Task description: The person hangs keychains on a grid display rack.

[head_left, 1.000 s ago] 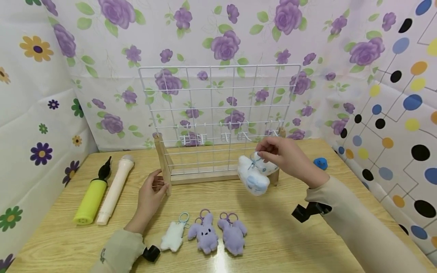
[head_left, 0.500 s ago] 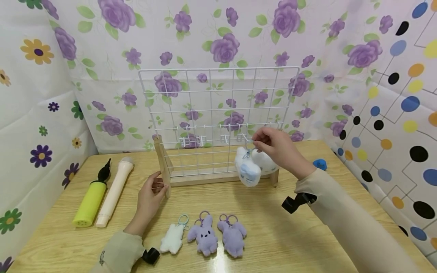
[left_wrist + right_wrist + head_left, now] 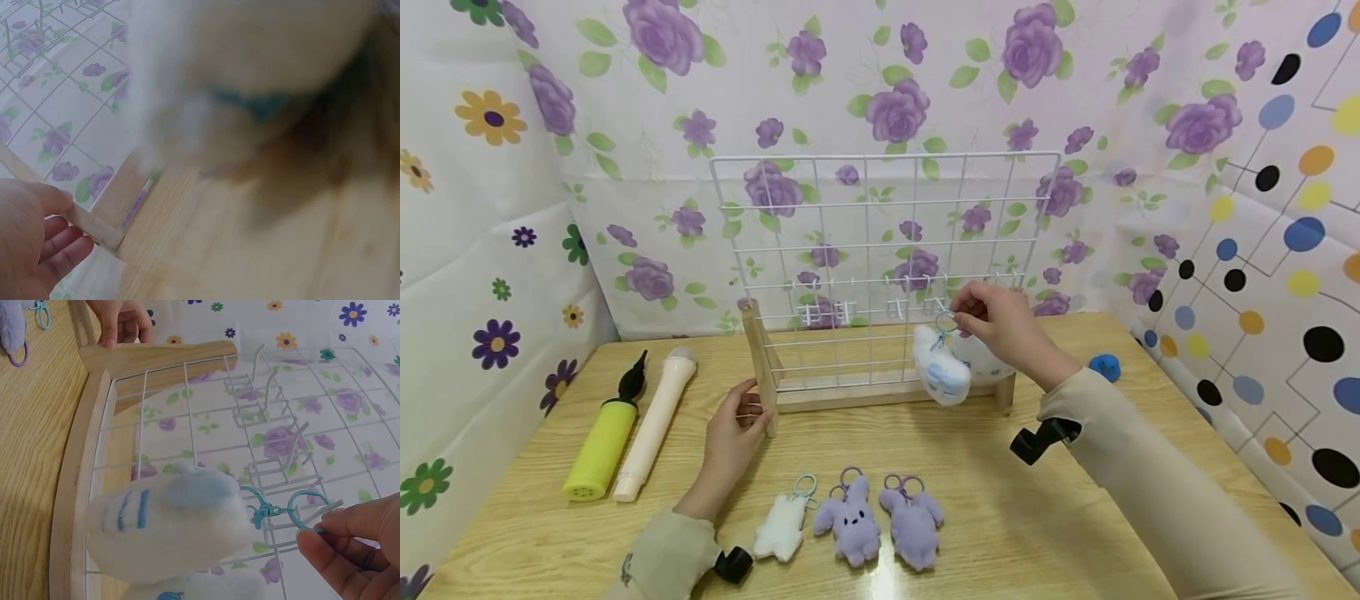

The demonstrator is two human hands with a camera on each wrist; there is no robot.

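Note:
My right hand (image 3: pixel 1000 325) pinches the teal ring (image 3: pixel 307 509) of a white and pale-blue plush keychain (image 3: pixel 942 371) between thumb and forefinger. The plush hangs below in front of the rack's right part. In the right wrist view the ring overlaps the outer end of a white hook (image 3: pixel 331 507) on the wire grid (image 3: pixel 865 225). A second white plush (image 3: pixel 983 357) is behind it, partly hidden by my hand. My left hand (image 3: pixel 735 429) holds the wooden stand (image 3: pixel 763 367) at its left foot, thumb on one side, fingers on the other.
Near the front lie a white plush keychain (image 3: pixel 781 527) and two purple ones, one face-up (image 3: pixel 854 529), one beside it (image 3: pixel 913 532). A yellow hand pump (image 3: pixel 601 450) and a cream tube (image 3: pixel 655 429) lie left. A small blue object (image 3: pixel 1105 367) sits right. Several more hooks (image 3: pixel 827 313) line the grid.
My right hand has moved up and left toward the grid, bringing the plush keychain's ring to the hook. The left hand stays on the stand.

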